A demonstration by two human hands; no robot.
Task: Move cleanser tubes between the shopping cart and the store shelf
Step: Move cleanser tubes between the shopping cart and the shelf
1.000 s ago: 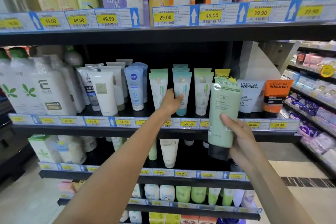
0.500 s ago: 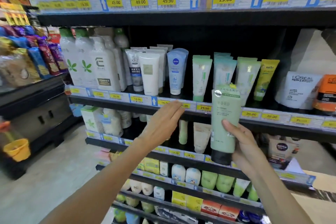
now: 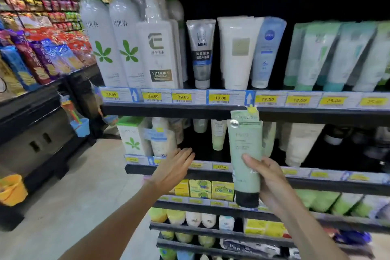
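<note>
My right hand (image 3: 271, 177) grips a pale green cleanser tube (image 3: 245, 154) with a black cap at the bottom, held upright in front of the store shelf (image 3: 168, 110). My left hand (image 3: 172, 170) hovers open with straight fingers, to the left of the tube and in front of the second shelf's edge, holding nothing. On the shelf above stand more cleanser tubes: a grey MEN tube (image 3: 201, 53), a white tube (image 3: 237, 53), a blue Nivea tube (image 3: 267, 53) and several green ones (image 3: 337, 55). No shopping cart is in view.
Tall white bottles (image 3: 109, 36) stand at the shelf's left end. Lower shelves (image 3: 211, 207) carry boxes and small tubes. A dark display with snack bags (image 3: 42, 53) runs along the left. A yellow bucket (image 3: 11, 190) and a blue one (image 3: 81, 126) sit beside the floor aisle.
My view has swung left and down. My left hand has come away from the upper shelf's tubes and dropped to the second shelf's level. My right hand still holds the green tube.
</note>
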